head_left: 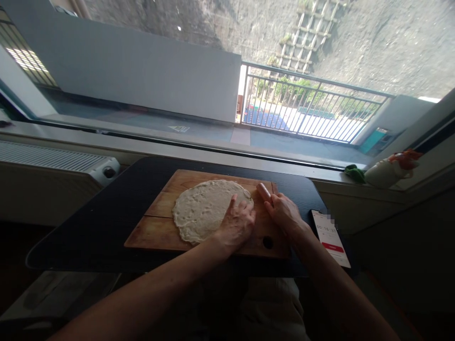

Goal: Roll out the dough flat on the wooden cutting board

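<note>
A flat, roughly round sheet of dough [201, 210] with a dimpled surface and uneven rim lies on a wooden cutting board [152, 229]. My left hand [239, 221] is over the dough's right edge. One of its fingers stretches out across the dough; the others curl at the edge and appear to pinch it, with the thumb hidden. Right of the dough, my right hand [284, 210] is wrapped round a small wooden rolling pin [263, 192]. The pin's far end sticks out past the fingers, above the board's right side; its near part is covered by the hand.
The board rests on a dark table [95, 227]. A phone [329, 237] showing a running timer lies at the table's right edge. Behind are a window sill [199, 152], a radiator [60, 156] at left, and a pale ornament [384, 174] beside a green object [354, 173].
</note>
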Demonstrator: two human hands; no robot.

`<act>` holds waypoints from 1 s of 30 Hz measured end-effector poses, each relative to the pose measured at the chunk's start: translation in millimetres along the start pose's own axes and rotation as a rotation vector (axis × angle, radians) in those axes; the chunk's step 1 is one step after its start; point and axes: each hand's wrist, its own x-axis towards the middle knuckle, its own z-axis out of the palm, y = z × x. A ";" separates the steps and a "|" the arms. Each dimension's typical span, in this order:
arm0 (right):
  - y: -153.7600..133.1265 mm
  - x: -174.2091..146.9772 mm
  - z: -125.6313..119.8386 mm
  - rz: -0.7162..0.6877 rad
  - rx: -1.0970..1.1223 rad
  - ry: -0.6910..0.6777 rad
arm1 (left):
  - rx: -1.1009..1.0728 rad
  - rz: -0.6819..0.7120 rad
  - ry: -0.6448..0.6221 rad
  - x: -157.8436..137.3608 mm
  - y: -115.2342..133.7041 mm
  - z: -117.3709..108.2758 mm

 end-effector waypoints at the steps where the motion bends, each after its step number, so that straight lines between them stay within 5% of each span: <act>1: -0.3 -0.5 -0.2 0.000 0.001 0.000 | -0.029 -0.029 0.008 1.3 -0.8 0.3; 9: -1.2 -1.9 -2.8 -0.002 0.013 -0.002 | -0.165 -0.300 -0.017 21.6 -7.4 8.5; 30: -2.8 -4.5 -3.5 0.000 0.034 -0.001 | -0.122 -0.378 -0.098 35.5 0.3 7.6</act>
